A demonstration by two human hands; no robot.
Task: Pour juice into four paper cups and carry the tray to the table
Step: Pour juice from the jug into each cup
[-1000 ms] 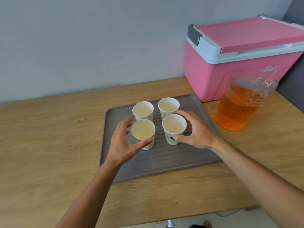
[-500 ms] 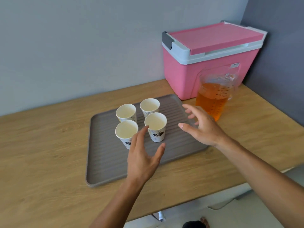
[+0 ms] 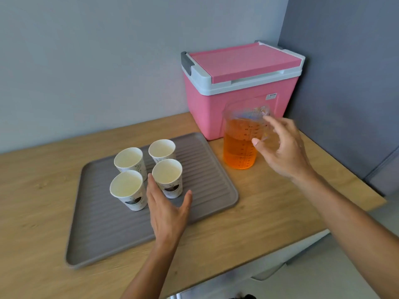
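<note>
Several white paper cups (image 3: 167,176) stand upright and look empty, grouped on the grey ribbed tray (image 3: 207,186) on the wooden counter. My left hand (image 3: 167,209) hovers open over the tray, just in front of the near right cup, holding nothing. A clear measuring jug (image 3: 240,145) about half full of orange juice stands right of the tray, in front of the cooler. My right hand (image 3: 281,147) is at the jug's right side by its handle, fingers spread and not closed on it.
A pink cooler box (image 3: 235,87) with a white rim stands shut in the back right corner against the grey walls. The wooden counter (image 3: 38,195) runs left of the tray; its front edge is near, with floor below.
Both hands have let go of the cups. My right hand has swung right to the jug; my left has drawn back toward me. The view has turned right.
</note>
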